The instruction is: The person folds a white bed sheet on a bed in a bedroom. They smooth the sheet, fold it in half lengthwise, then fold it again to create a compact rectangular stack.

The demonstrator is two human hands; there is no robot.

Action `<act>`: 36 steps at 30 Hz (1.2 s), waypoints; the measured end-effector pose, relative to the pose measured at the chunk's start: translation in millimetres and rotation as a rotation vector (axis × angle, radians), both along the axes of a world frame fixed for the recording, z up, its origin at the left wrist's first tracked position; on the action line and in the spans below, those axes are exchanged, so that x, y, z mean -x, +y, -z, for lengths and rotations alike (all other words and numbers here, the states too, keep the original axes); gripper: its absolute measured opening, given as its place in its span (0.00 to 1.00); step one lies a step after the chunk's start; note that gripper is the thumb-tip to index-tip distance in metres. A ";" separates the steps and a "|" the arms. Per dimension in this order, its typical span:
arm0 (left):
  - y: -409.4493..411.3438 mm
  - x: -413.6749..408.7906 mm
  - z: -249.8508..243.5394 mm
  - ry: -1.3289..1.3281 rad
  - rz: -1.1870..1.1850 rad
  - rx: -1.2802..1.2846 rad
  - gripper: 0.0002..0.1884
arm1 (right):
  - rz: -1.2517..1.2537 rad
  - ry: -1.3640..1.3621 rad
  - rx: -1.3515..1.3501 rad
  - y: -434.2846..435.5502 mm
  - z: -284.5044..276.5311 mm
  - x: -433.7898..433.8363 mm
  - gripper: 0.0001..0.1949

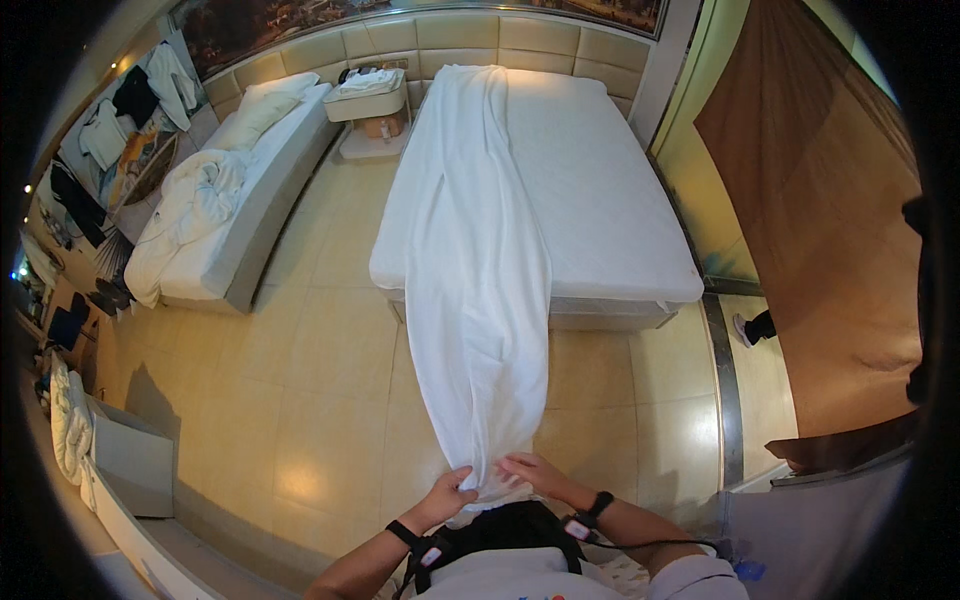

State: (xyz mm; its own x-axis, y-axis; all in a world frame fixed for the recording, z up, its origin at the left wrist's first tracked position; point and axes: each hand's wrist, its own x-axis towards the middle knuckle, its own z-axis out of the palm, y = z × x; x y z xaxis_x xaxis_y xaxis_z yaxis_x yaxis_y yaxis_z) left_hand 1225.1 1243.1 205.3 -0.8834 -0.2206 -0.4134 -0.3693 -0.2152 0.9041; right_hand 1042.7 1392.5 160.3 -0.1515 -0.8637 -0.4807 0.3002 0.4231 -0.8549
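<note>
A long white sheet (pixel 480 262) lies gathered lengthwise over the left part of a bare white mattress (pixel 600 195), then hangs off its foot end toward me. My left hand (pixel 451 495) grips the near end of the sheet between thumb and fingers. Over the same end, a little to the right, is my right hand (pixel 529 472), its fingers apart and resting on or just above the cloth. Both wrists wear black straps with small devices.
A narrower bed (pixel 255 217) with a rumpled duvet (pixel 195 199) stands at the left, beyond a tiled floor (pixel 330 352). Between the beds is a nightstand (pixel 365 101). A brown curtain (pixel 817 225) hangs at right, with a person's shoe (pixel 742 330) beside it. A white cabinet (pixel 131 465) is at lower left.
</note>
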 end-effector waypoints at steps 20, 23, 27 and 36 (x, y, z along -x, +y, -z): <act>-6.5 36.1 37.4 -0.099 0.057 0.300 0.07 | 0.536 0.869 -0.076 32.0 1.7 19.1 0.16; -8.1 53.2 34.2 -0.082 0.213 0.321 0.10 | 0.497 0.940 -0.144 34.3 -26.6 9.7 0.14; 3.9 63.4 24.1 -0.058 0.119 -0.052 0.07 | 0.399 0.805 -0.131 28.1 -60.2 -35.7 0.09; -32.6 21.2 23.9 -0.165 -0.062 -0.112 0.15 | 0.213 0.370 0.289 -9.1 -35.6 -86.7 0.11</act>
State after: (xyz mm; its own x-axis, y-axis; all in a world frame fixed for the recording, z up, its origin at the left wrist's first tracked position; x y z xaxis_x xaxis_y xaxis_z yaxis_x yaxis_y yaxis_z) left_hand 1203.9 1210.5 181.4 -0.7881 -0.2167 -0.5761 -0.4930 -0.3382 0.8016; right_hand 1129.4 1383.4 196.0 -0.4530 -0.8849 -0.1083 0.0093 0.1168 -0.9931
